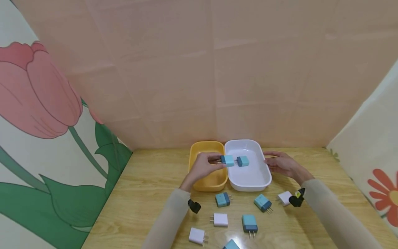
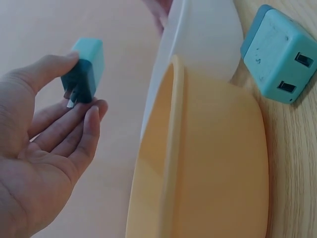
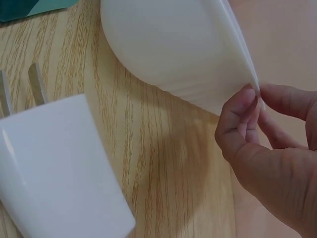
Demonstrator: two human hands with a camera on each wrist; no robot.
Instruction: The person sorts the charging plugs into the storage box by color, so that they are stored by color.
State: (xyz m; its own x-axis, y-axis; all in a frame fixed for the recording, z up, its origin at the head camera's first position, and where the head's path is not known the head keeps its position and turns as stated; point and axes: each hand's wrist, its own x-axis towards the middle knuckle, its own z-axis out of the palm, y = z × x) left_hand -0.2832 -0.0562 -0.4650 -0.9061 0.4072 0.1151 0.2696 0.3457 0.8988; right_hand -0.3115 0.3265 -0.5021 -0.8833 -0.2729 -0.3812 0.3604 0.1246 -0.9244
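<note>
My left hand (image 1: 205, 166) pinches a two-tone blue charger plug (image 2: 89, 67) between thumb and fingertips, its metal prongs pointing back toward the palm. It is held above the place where the yellow tray (image 1: 207, 187) and the white tray (image 1: 252, 180) meet side by side. A second blue charger plug (image 1: 243, 161) lies inside the white tray. On the far side, my right hand (image 3: 277, 134) grips the white tray's rim between thumb and fingers.
Several blue and white plugs lie on the wooden table in front of the trays, among them a blue plug (image 1: 222, 200), a white plug (image 1: 220, 220) and another white plug (image 3: 59, 168) under the right wrist. A pinkish backdrop (image 1: 214, 86) rises behind the trays.
</note>
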